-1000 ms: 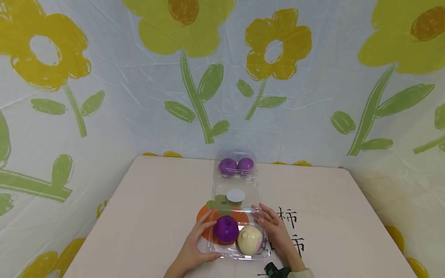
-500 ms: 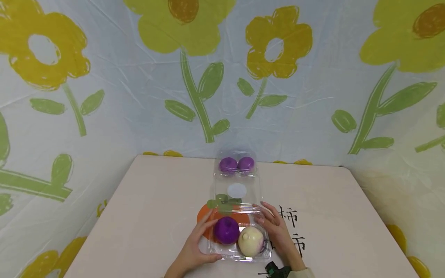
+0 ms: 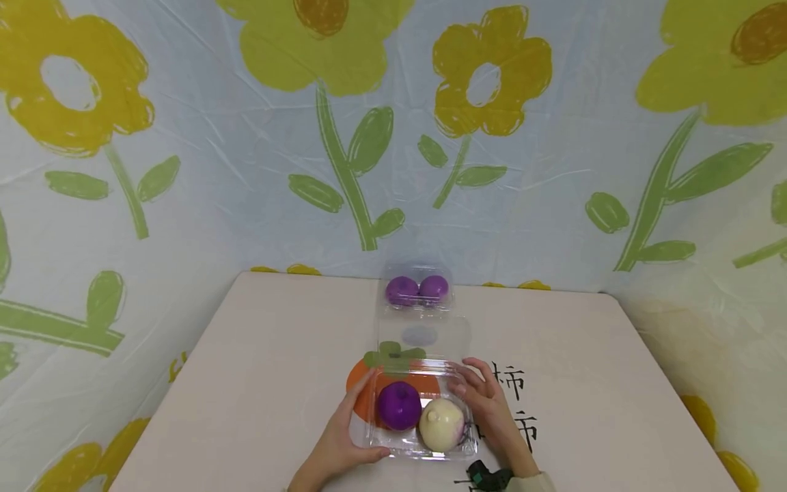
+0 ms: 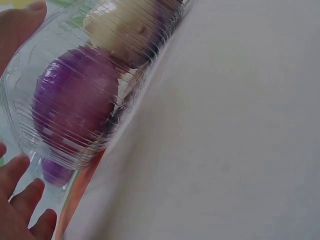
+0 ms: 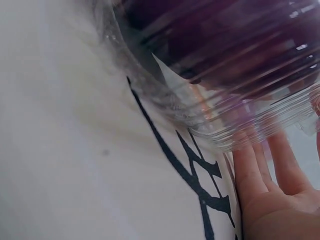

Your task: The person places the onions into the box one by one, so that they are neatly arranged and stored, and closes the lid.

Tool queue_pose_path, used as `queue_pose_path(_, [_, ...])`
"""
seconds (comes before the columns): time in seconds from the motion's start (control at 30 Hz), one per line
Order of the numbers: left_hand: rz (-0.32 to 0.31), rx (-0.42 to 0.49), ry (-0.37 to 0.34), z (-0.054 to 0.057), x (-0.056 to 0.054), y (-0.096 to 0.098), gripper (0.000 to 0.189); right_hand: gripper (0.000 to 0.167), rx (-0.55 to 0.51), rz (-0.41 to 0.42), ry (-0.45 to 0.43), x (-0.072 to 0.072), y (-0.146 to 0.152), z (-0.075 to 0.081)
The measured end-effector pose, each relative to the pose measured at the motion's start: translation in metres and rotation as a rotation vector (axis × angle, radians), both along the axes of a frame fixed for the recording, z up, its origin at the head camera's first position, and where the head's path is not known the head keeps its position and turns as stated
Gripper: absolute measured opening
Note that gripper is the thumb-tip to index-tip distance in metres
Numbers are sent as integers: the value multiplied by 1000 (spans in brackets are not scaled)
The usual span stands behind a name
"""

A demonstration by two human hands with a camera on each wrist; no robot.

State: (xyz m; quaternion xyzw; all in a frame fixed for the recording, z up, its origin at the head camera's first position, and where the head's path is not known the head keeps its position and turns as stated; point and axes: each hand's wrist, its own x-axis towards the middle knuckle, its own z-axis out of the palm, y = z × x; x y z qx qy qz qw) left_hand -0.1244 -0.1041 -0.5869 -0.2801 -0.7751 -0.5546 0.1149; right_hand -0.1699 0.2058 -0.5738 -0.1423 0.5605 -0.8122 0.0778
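A clear plastic clamshell box stands on the table, its clear lid folded back. Inside are a shiny purple onion-like vegetable and a cream-white round one with a nub and purple blush. My left hand spans the box's left end, thumb at the front corner and fingers at the back corner. In the left wrist view those fingers are spread beside the box wall. My right hand lies along the right end, fingertips near the hinge. In the right wrist view, straight fingers reach alongside the ribbed wall.
Behind the lid stands another clear box with two purple round vegetables. The table has a printed orange persimmon and black characters. A flower-print cloth encloses it. A dark device sits at my right wrist.
The lid has tipped further back, and its white label looks flatter and dimmer. Both hands stay at the box ends, with my left fingers shifted slightly. The vegetables keep their places.
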Motion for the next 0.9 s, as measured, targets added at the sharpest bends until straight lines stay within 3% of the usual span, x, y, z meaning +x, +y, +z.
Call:
queue_pose_path(0.13, [-13,12,10,1,-2,0,118,39,-34,24,43,0,0,-1])
queue_pose_path(0.23, [-1,-5,-7,0,-1,-1,120,34,-26,13,25,0,0,-1])
queue_pose_path(0.37, [61,-59,-77,0,4,-2,122,34,33,-54,-51,3,-2,1])
queue_pose_path(0.47, [97,-88,-93,2,6,-2,121,33,43,-79,-57,4,-3,4])
queue_pose_path(0.53, [85,-79,-62,1,5,-1,119,28,34,-80,-41,4,-4,6])
queue_pose_path(0.63, [19,-24,38,-1,1,0,113,21,22,-75,-9,4,-5,7])
queue_pose_path(0.73, [-24,29,77,-3,-1,0,105,20,34,-89,17,3,-4,6])
queue_pose_path(0.9, [-11,26,-2,-5,-1,-1,98,25,42,-79,56,2,0,0])
